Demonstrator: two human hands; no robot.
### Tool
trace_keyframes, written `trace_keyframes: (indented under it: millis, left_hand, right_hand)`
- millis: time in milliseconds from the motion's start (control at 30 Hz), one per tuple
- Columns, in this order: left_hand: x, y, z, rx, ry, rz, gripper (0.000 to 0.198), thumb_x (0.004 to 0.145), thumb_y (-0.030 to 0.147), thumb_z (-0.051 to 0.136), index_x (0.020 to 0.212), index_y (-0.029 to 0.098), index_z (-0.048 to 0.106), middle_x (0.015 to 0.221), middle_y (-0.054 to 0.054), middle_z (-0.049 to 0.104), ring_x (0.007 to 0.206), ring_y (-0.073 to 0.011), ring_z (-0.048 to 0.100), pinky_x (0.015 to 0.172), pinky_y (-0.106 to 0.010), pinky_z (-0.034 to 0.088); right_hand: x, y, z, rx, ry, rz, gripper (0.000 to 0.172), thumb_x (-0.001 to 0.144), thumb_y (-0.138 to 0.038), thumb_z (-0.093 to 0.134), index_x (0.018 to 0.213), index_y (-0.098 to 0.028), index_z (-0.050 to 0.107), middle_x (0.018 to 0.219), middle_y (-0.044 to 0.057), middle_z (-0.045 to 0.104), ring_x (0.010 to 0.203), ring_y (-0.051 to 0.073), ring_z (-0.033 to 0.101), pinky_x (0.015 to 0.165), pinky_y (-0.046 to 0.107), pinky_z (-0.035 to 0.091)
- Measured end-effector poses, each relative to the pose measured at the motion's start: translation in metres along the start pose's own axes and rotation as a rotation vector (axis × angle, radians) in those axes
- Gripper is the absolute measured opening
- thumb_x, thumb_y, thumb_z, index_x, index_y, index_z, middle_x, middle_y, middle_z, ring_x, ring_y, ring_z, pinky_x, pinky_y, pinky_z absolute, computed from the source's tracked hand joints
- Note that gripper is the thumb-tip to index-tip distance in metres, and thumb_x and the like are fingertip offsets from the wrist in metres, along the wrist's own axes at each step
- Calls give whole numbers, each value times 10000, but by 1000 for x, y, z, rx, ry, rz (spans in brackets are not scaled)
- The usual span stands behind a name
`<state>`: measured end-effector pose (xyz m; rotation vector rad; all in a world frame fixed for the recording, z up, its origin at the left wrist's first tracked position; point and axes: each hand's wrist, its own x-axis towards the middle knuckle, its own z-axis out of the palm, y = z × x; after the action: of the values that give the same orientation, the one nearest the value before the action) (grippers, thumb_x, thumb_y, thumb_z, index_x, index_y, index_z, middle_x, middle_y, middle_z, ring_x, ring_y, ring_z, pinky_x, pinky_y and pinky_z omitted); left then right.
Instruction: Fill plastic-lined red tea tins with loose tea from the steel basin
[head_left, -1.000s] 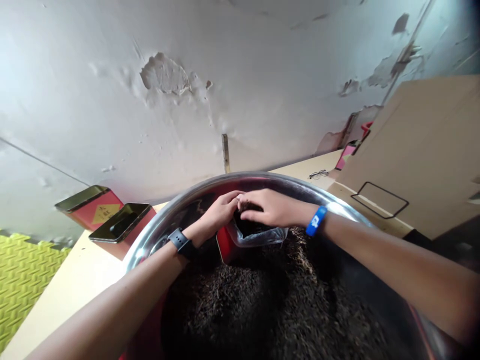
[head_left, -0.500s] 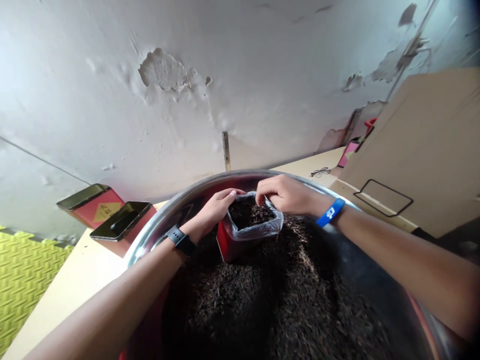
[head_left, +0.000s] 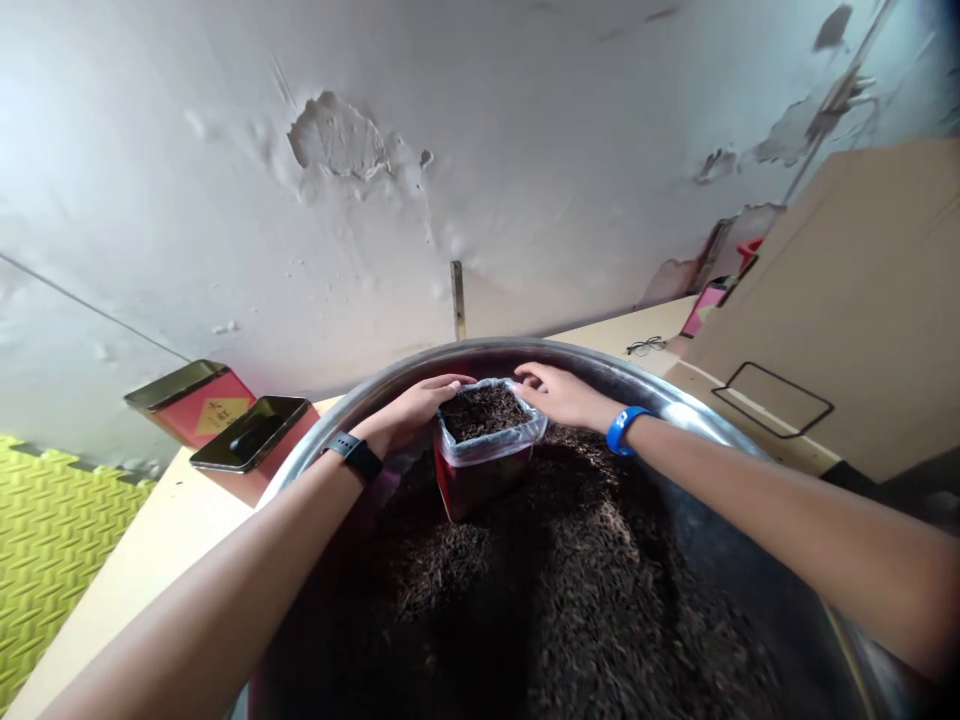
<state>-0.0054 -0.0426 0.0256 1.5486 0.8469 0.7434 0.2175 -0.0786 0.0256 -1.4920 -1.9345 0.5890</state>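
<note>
Peeling wall (head_left: pixel 562 180) behind; in a metal basin (head_left: pixel 694 418), a tea-filled red tin (head_left: pixel 480 487) is held by the left hand (head_left: pixel 409 410), fingers curved; rim touched by the right hand (head_left: pixel 568 393), half-curled, grip unclear.

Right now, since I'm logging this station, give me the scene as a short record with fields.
Left hand: at left rim of red, box-shaped tin
Right hand: at right rim, by clear plastic liner
Tin contents: dark, loose shreds
Tin location: inside round, shiny metal basin
Left of basin: red tin with yellow diamond label, another red tin
</note>
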Motion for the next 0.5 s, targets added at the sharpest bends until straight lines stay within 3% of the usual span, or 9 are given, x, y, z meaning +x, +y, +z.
trace_keyframes:
  millis: [67,133,333,500]
  left_hand:
    - [3,-5,-8,-42,-98,-59,287,797,324,524,1017,176,634,957,-81,660,863,-178,593,804,-313,441]
    - [5,-7,-13,-18,-111,-93,282,796,340,530,985,164,645,949,-89,664,864,-182,594,800,-310,439]
    - [4,-7,-16,96,-69,-106,305,777,368,557,959,143,651,941,-100,669,867,-187,597,805,-325,430]
    - [5,-4,-18,133,-152,-59,343,709,316,644,1016,162,640,1010,-100,656,856,-184,603,814,-328,428]
  right_hand:
    - [3,6,9,232,-190,203,381,836,-482,404,958,-146,537,841,92,602,669,149,557,578,305,475]
    - [2,5,15,383,-257,291,362,840,-499,384,857,-159,509,749,53,575,593,129,533,500,282,466]
    - [-2,-5,16,391,-184,232,267,816,-425,459,767,-163,467,661,16,509,529,95,493,432,216,406]
    - [3,2,13,307,-156,189,257,801,-417,463,757,-165,478,602,8,491,489,103,473,415,230,374]
